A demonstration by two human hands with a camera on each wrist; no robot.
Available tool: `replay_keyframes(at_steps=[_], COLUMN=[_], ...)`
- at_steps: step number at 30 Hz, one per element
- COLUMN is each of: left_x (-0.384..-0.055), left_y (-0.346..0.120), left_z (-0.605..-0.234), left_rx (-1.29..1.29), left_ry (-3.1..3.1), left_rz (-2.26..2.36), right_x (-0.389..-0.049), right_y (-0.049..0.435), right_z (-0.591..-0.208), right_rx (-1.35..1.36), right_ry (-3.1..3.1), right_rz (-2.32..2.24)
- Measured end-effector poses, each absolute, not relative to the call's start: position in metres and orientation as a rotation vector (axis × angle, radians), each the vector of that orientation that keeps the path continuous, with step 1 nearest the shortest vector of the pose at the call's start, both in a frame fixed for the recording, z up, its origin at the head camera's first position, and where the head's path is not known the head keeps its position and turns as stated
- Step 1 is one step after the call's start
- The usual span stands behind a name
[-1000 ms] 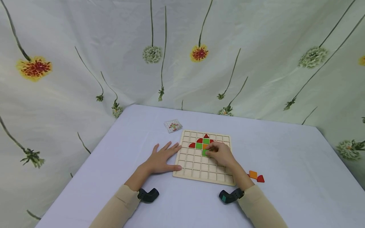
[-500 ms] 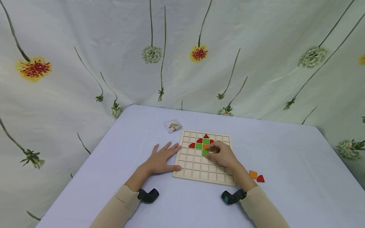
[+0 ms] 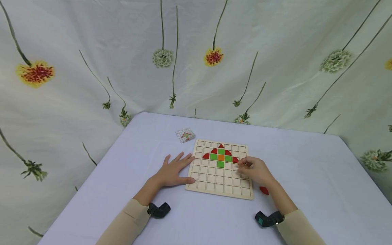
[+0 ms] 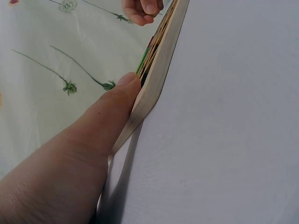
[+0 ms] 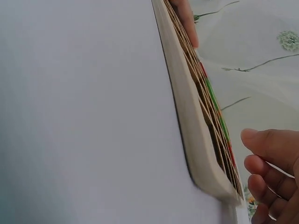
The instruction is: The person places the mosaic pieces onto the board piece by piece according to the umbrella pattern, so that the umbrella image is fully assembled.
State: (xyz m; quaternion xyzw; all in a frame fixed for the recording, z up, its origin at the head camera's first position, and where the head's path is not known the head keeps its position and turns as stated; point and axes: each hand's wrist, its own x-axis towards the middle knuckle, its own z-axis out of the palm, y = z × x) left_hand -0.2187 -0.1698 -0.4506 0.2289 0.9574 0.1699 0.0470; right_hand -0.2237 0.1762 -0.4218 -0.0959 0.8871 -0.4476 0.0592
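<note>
A wooden grid board (image 3: 211, 185) lies on the table. On it are green squares (image 3: 220, 164), an orange square (image 3: 221, 158), red quarter-round pieces (image 3: 206, 156) and a red triangle (image 3: 221, 146) at the top. My left hand (image 3: 174, 173) is spread flat at the board's left side, its thumb (image 4: 124, 91) on the edge. Over the board's right side is my right hand (image 3: 255, 170), close to the rightmost red piece (image 3: 235, 159). Its fingers are loosely bent, and in the right wrist view nothing shows between thumb (image 5: 268, 144) and fingers.
A small card (image 3: 185, 135) printed with a coloured pattern on a grid lies behind the board's left corner. One loose red piece (image 3: 264, 190) lies right of the board, beside my right forearm. A flowered cloth (image 3: 190, 78) hangs behind the table.
My right hand has drawn back rightward from the pattern's middle, uncovering a green square and the rightmost red piece. The forearm now hides the loose orange square. My left hand stays put.
</note>
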Motion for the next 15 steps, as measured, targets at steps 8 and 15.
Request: replay_keyframes(at_steps=[8, 15], left_x=[-0.219, -0.218], left_y=[-0.169, -0.169], left_z=[-0.452, -0.45], left_rx=[0.689, 0.692], left_ry=[2.923, 2.93], left_rz=[0.496, 0.501], right_x=[-0.209, -0.195], right_y=[0.211, 0.246], right_z=[-0.421, -0.423], right_rx=[-0.204, -0.205], right_ry=[2.755, 2.776], right_rz=[-1.273, -1.224])
